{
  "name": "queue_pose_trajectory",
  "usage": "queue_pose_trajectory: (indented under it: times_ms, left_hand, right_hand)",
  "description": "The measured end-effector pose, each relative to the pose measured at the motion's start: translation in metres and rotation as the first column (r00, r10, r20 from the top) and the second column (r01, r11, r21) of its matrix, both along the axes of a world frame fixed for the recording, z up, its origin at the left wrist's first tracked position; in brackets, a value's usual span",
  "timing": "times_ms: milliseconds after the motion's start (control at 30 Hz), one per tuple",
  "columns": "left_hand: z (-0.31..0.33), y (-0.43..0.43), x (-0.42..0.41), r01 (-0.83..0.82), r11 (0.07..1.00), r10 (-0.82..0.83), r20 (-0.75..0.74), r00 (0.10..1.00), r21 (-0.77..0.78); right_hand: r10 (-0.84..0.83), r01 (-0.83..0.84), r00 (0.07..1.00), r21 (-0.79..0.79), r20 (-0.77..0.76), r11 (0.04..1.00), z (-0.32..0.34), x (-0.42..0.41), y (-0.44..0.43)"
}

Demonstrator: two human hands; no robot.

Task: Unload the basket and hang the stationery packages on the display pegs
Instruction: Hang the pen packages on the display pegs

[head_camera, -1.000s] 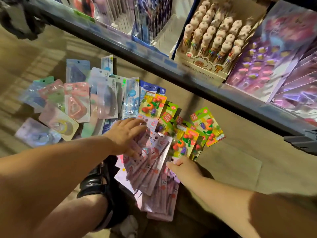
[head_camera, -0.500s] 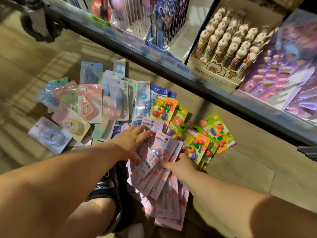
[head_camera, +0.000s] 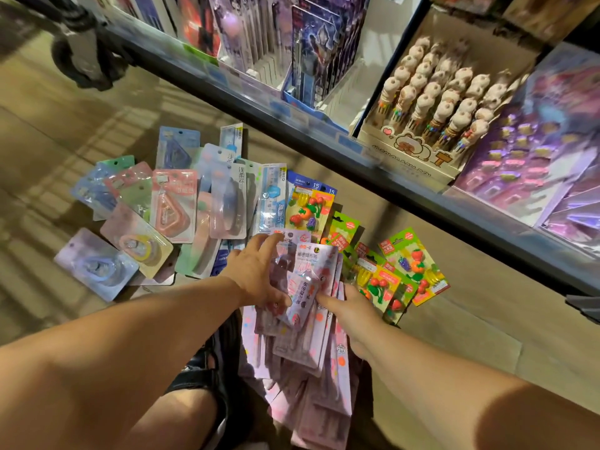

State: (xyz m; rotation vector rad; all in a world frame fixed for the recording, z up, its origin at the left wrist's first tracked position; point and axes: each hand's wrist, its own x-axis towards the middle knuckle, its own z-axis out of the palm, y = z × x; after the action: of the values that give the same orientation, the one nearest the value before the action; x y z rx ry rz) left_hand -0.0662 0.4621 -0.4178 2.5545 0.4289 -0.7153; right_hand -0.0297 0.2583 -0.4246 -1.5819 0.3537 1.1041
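ok so pink pen packs point(head_camera: 311, 323) lay fanned out flat on floor point(head_camera: 487, 319) a sec ago, now bunched into tighter stack between both hands. left hand point(head_camera: 256, 274) curled over top end of bundle, index stretched out; right hand point(head_camera: 355, 308) pinching right side, thumb on top, other fingers hidden under. fruit eraser cards point(head_camera: 412, 266) and correction tape packs point(head_camera: 175, 206) same spots beside them. guessing bundle nearly ready to lift, no pegs or basket in view tho
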Motion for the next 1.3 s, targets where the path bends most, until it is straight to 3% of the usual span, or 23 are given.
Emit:
queue_pose_trajectory:
  times_ms: [167, 333, 667, 867, 1133, 1300]
  left_hand:
    - [0.0, -0.008, 0.01, -0.164, 0.98, 0.171, 0.058, 0.984, -0.112]
    - [0.005, -0.017, 0.018, -0.381, 0.868, 0.409, 0.023, 0.912, -0.32]
    - [0.018, -0.028, 0.035, -0.574, 0.714, 0.574, -0.135, 0.808, -0.4]
    - [0.014, -0.029, 0.042, -0.69, 0.549, 0.711, -0.17, 0.682, -0.471]
    - [0.012, -0.043, 0.043, -0.718, 0.431, 0.747, -0.23, 0.624, -0.546]
    - [0.017, -0.046, 0.039, -0.663, 0.259, 0.656, -0.376, 0.655, -0.702]
  right_hand:
    - [-0.104, 0.104, 0.994, 0.005, 0.034, 0.995, 0.005, 0.008, -0.006]
    - [-0.187, 0.187, 0.978, 0.009, 0.093, 0.982, -0.003, 0.014, -0.013]
    - [-0.288, 0.291, 0.95, -0.008, 0.117, 0.957, 0.004, 0.024, -0.019]
    - [-0.308, 0.309, 0.939, 0.016, 0.151, 0.951, 0.003, 0.032, -0.024]
    - [-0.278, 0.276, 0.955, 0.038, 0.106, 0.96, 0.01, 0.036, -0.022]
    - [-0.293, 0.291, 0.948, 0.037, 0.122, 0.956, 0.011, 0.039, -0.02]
